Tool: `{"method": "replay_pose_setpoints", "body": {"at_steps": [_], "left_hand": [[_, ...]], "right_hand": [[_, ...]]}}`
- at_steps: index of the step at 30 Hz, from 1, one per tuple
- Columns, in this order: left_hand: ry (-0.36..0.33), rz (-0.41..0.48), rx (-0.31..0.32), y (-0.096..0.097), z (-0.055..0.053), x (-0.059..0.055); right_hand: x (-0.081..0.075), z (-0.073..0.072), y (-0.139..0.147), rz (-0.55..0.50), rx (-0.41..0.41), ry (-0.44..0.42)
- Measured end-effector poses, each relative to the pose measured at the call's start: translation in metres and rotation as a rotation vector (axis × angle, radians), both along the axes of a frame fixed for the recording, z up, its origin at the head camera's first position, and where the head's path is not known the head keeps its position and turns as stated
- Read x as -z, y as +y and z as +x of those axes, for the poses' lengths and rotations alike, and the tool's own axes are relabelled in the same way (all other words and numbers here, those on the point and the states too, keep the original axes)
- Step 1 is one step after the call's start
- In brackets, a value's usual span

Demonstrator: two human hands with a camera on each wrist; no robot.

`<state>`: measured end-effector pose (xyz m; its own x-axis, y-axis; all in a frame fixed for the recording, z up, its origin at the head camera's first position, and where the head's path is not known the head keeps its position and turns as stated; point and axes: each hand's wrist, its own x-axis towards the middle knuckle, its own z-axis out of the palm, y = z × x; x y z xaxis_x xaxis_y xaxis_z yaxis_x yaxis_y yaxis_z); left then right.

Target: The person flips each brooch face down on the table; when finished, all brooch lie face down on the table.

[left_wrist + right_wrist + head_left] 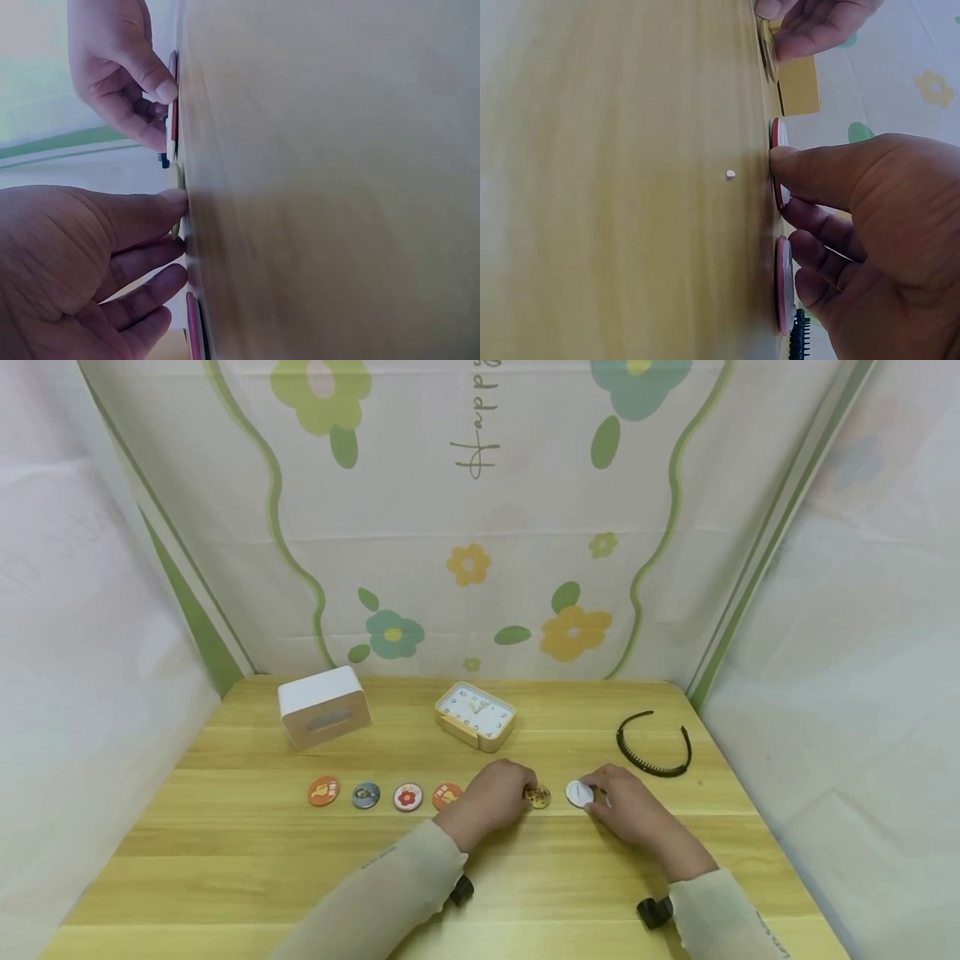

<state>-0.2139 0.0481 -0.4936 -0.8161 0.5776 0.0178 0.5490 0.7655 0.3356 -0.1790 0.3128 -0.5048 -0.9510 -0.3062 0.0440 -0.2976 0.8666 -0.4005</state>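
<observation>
Nearby — clock (476, 716), headband (654, 745) — possibly unobstructed.

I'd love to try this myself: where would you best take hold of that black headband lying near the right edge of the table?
Probably at the middle of the black headband's arch, the part nearest the person, coming from above. It lies flat with both ends pointing away, and the thin band there fits between thumb and fingers.

My wooden table (225, 860) sits before a floral cloth backdrop (480, 568); pale, perhaps plastic, sheets (862, 652) flank me.
</observation>
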Motion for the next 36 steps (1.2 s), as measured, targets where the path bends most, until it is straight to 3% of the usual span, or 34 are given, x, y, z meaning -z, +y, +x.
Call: {"method": "replay_pose_setpoints", "body": {"at_steps": [6, 13, 26, 36], "left_hand": [[-0.007, 0.0, 0.0, 0.003, 0.0, 0.001], [0.01, 0.024, 0.002, 0.0, 0.001, 0.001], [0.017, 0.043, 0.026, -0.001, -0.001, 0.005], [0.125, -0.043, 0.115, -0.001, 0.0, 0.003]], "right_hand": [[0.001, 0.0, -0.003, -0.062, 0.025, 0.008], [0.0, -0.005, -0.022, -0.12, -0.02, -0.004], [0.004, -0.01, -0.048, -0.103, -0.09, 0.005], [0.005, -0.011, -0.052, -0.063, -0.131, 0.063]]}}
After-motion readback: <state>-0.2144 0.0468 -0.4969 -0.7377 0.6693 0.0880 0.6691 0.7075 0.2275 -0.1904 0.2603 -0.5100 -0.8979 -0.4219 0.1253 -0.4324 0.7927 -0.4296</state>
